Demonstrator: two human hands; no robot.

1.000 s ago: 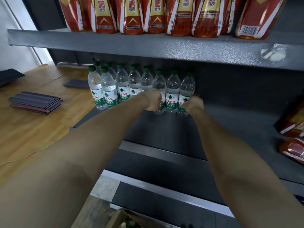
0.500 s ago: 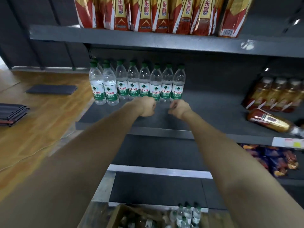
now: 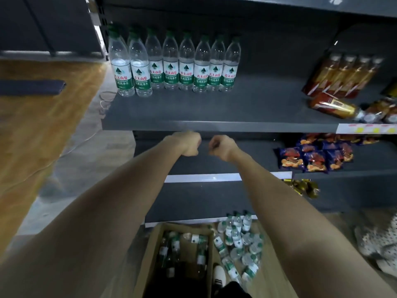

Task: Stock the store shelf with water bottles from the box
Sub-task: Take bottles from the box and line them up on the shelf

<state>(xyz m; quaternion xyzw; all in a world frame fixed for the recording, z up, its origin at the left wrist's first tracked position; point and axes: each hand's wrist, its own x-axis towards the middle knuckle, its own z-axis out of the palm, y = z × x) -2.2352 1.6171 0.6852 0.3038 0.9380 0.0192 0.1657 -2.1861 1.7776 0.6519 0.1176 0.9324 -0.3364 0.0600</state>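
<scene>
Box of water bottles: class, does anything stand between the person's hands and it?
Nothing visible does. Both the left hand and right hand hang empty above the open box; only open air lies between.

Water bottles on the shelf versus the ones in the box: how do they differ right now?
The shelf bottles stand upright in a tidy row at the back left of the shelf; the box bottles lie tipped and jumbled in the cardboard box on the floor. The shelf bottles show their labels to the front; the box bottles point every way. Both kinds are clear with green caps and green-and-white labels.
</scene>
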